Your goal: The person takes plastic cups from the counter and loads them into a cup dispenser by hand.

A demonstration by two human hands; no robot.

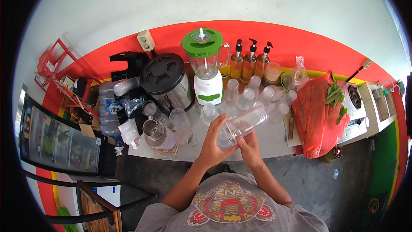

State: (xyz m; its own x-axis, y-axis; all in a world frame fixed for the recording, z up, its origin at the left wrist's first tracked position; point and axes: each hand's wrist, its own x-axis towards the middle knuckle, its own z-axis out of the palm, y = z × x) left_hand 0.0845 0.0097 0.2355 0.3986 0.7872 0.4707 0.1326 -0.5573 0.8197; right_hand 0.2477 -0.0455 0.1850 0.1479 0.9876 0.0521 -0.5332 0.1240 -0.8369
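Observation:
Over the front of the table, both hands hold a tilted stack of clear plastic cups (253, 120), its far end pointing up and to the right. My left hand (211, 146) is wrapped round the near, rimmed end, with the fingers stretched along its left side. My right hand (250, 149) grips the underside, thumb pressed on the rim; its other fingers are partly hidden behind the clear plastic. Just beyond the hands several upside-down clear cups (246, 99) stand on the table, and one small clear cup (210, 114) is near my left fingertips.
A green-lidded blender (205, 51) stands behind, beside a large black-lidded steel container (163, 75). Three pump bottles (249, 65) line the wall. At right lies a red plastic bag (319, 116) with leaves near a knife (291, 124). Metal shakers (155, 134) and a water jug (109, 111) are left.

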